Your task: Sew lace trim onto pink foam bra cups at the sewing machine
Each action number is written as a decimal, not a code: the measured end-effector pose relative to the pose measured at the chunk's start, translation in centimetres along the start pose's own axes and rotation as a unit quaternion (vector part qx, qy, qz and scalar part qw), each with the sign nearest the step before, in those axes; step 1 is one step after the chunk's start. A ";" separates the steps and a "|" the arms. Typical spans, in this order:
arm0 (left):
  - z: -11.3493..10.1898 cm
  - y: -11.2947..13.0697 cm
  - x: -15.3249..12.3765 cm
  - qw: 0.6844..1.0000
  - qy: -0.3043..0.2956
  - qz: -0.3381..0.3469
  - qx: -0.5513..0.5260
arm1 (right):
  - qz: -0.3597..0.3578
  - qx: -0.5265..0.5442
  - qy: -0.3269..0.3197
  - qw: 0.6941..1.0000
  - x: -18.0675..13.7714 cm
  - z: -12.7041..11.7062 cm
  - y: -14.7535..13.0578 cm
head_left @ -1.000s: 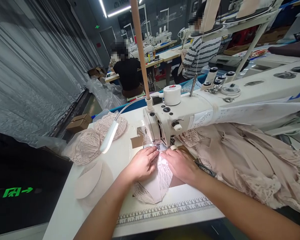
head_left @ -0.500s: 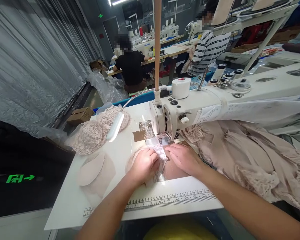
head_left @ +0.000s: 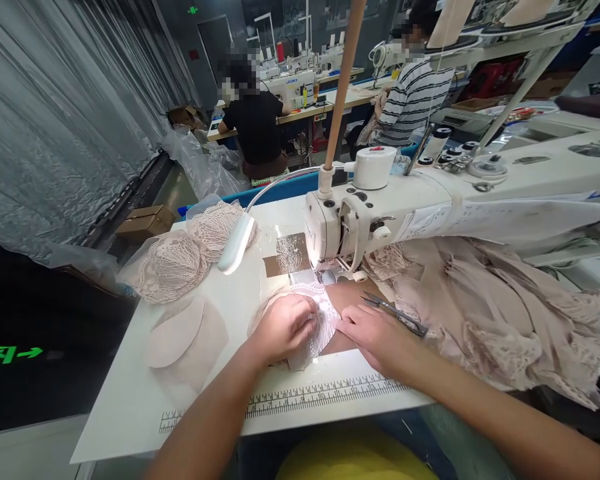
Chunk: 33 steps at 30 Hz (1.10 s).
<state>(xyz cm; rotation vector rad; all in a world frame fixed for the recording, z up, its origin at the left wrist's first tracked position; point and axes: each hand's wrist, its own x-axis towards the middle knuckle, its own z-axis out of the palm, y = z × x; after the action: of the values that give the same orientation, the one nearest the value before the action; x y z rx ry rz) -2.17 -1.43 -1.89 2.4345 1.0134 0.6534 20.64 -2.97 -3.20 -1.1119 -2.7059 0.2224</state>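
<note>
A white lace cup piece [head_left: 316, 320] lies on the sewing table in front of the needle of a white sewing machine [head_left: 360, 217]. My left hand [head_left: 283, 328] is curled over its left part, fingers bunched on the lace. My right hand [head_left: 373, 337] lies flat to the right of it, fingers stretched toward the lace and touching its edge. Thread snips [head_left: 395, 313] rest just beyond my right hand.
A pile of beige lace cups [head_left: 180, 260] and flat foam pads [head_left: 177, 333] lie at the left of the white table [head_left: 130, 413]. A heap of beige fabric [head_left: 500, 313] fills the right. A lamp [head_left: 237, 243] hangs over the table. Two people sit at machines behind.
My hands and the lace piece have drawn back from the needle toward me. The left hand has gone from flat to curled on the lace. The snips have come into sight.
</note>
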 end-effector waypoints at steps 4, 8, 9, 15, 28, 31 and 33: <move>0.7 0.2 -0.1 0.993 -0.029 0.065 0.091 | -0.001 0.007 0.044 0.999 -1.5 1.4 -0.4; 1.4 0.6 -0.1 0.982 -0.057 0.062 0.168 | -0.003 0.020 0.069 0.997 -1.8 1.8 -0.2; 1.5 0.6 -0.1 0.979 -0.065 0.060 0.184 | -0.004 0.023 0.074 0.997 -1.8 1.8 -0.2; 1.7 0.6 -0.1 0.965 -0.100 0.052 0.238 | -0.006 0.034 0.075 0.997 -1.8 1.7 -0.2; 1.6 1.1 -0.1 0.962 -0.096 0.040 0.252 | -0.004 0.106 0.125 0.986 -2.3 1.6 0.4; 1.6 1.1 -0.1 0.963 -0.097 0.041 0.249 | 0.003 0.099 0.126 0.987 -2.2 1.8 0.5; 1.7 1.1 -0.1 0.965 -0.093 0.038 0.243 | 0.006 0.079 0.121 0.989 -1.9 1.9 0.5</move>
<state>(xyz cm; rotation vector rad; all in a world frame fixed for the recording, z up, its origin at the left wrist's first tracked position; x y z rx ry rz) -0.67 -2.55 -2.65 2.9000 1.1074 0.2008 21.84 -4.13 -5.43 -1.0358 -2.4229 0.2795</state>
